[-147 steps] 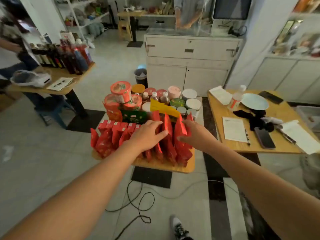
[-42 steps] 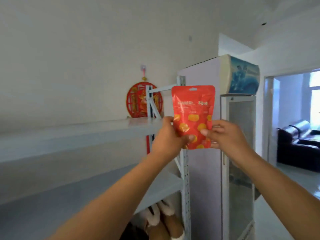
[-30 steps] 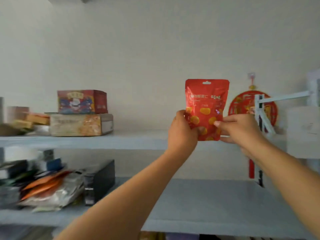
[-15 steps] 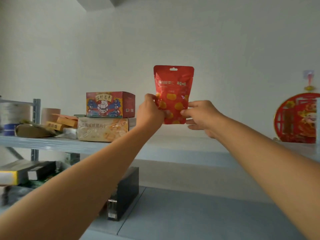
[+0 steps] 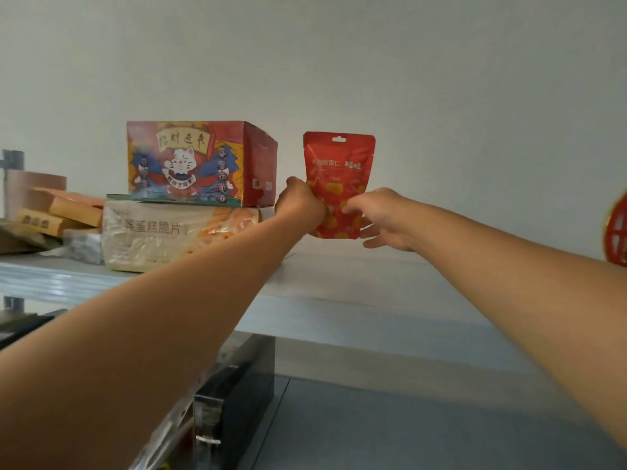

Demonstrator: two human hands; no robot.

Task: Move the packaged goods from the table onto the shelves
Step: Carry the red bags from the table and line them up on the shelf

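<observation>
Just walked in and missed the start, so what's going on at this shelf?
A person holds a red snack pouch upright with both hands: the left hand grips its lower left edge, the right hand pinches its lower right. The pouch is at the upper shelf, just right of a cat-printed box stacked on a pale carton. Neither hand has let go yet.

The characters "脆片" closed the line printed on a pale plastic-wrapped flat package (image 5: 176, 239); lettering on the red cat-printed cardboard carton (image 5: 190, 162) and the red plastic pouch (image 5: 339, 164) was blurred.
</observation>
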